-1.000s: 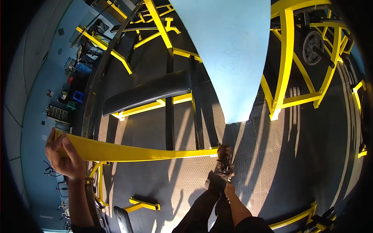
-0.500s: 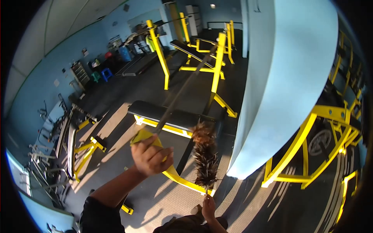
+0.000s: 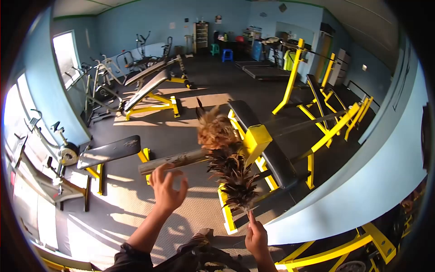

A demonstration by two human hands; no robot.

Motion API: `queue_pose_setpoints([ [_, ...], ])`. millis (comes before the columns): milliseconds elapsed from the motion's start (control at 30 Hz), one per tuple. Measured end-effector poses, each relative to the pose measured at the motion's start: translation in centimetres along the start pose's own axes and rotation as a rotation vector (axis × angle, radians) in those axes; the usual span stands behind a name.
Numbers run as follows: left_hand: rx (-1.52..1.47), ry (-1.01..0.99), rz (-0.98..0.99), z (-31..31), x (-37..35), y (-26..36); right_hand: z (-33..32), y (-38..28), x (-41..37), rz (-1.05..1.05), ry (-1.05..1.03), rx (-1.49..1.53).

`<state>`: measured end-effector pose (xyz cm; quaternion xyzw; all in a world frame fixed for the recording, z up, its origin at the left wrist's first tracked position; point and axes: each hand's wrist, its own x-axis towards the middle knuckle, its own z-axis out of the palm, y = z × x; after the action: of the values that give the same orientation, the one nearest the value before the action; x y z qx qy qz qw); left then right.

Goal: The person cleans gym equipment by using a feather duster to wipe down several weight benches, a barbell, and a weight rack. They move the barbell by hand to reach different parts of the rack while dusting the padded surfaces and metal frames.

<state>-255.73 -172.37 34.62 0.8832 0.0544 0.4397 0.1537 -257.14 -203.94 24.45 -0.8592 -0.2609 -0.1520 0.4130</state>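
My right hand (image 3: 257, 236) is wrapped around the thin handle of a feather duster (image 3: 231, 174). The brown and black feathers point up and away from me, and the tan tip overlaps the inner part of a barbell's sleeve (image 3: 170, 162). That sleeve sticks out to the left from a yellow upright (image 3: 257, 141) of a bench press rack. Just below the sleeve's outer end is my left hand (image 3: 168, 188), its fingers curved and apart with nothing in them. Beyond the upright lies the black padded bench (image 3: 267, 147).
A blue pillar (image 3: 362, 195) rises close on my right, with a yellow frame (image 3: 340, 251) below it. To the left stand a black bench (image 3: 113, 152) and an exercise bike (image 3: 63, 149). Blue and green stools (image 3: 227, 55) are by the far wall.
My view has swung left, levelling the room. My left hand has come away from the yellow upright to beside the sleeve's end. The duster stays in my right hand, its tip now over the sleeve.
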Motion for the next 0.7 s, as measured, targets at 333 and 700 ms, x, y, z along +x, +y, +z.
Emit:
queue_pose_setpoints([
  [333,-1.020,0.091,-1.022,-3.8,-6.9,-9.6,4.8,-5.3,-0.5,0.015,-0.098,0.256],
  [700,-1.107,-0.082,-0.991,-1.9,-5.9,-12.5,9.5,-7.0,-3.1,-0.077,-0.048,0.283],
])
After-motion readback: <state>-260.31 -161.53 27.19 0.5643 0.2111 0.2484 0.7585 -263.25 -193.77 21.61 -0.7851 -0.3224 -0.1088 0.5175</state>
